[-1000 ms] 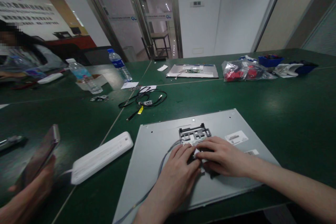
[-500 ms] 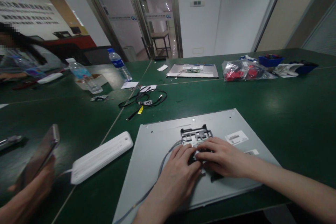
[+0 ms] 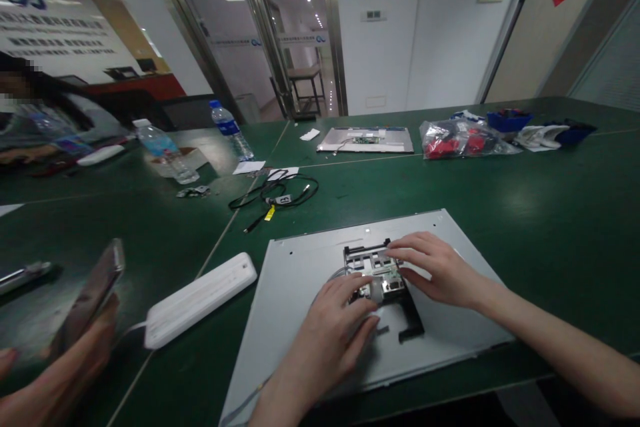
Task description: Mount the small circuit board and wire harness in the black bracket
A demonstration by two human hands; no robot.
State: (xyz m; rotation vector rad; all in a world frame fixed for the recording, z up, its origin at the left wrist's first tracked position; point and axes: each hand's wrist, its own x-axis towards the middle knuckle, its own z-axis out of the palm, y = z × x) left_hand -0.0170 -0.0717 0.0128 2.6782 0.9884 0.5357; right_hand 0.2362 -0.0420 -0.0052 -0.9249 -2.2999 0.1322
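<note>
A flat grey metal panel lies in front of me. On its middle sits a black plastic frame holding a small circuit board. My left hand rests over the left side of the board, its fingers bent and apart, with the fingertips at the board's edge. My right hand hovers at the frame's upper right, fingers spread, fingertips at or just above the frame. A grey cable runs out from under my left wrist. My left hand hides part of the frame.
Left of the panel lies a white power strip. A co-worker's hand holds a phone. Beyond are a black cable, two bottles, another panel and a plastic bag. Another person sits far left.
My hands have moved apart. The right hand has lifted up and away to the frame's upper right, uncovering the board and the frame's lower right leg.
</note>
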